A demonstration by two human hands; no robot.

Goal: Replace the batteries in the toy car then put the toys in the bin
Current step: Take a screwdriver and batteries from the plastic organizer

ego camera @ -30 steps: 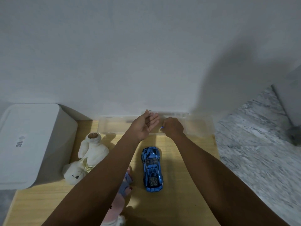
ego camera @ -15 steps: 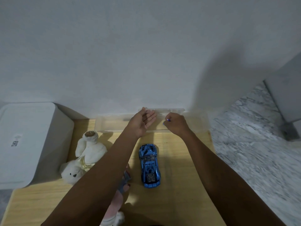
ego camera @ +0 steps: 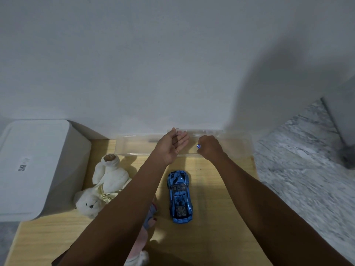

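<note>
A shiny blue toy car (ego camera: 179,196) lies on the wooden table (ego camera: 221,217), its nose toward the wall. Beyond it, both hands hover over a clear plastic tray (ego camera: 134,147) at the wall. My left hand (ego camera: 171,146) is palm up with relaxed fingers, its fingertips by a small clear case (ego camera: 203,132). My right hand (ego camera: 210,148) is curled round a small blue-tipped object (ego camera: 198,145), most of it hidden in the fist. A white plush bear (ego camera: 103,189) lies left of my left forearm. A doll (ego camera: 148,217) shows partly from under that arm.
A white lidded bin (ego camera: 32,166) stands at the table's left edge, next to the bear. The wall rises directly behind the tray. Grey marble floor (ego camera: 307,179) lies to the right of the table.
Both hands stay over the clear tray, almost unmoved. My right hand has shifted slightly, still curled on the small blue-tipped object. The car and toys have not moved.
</note>
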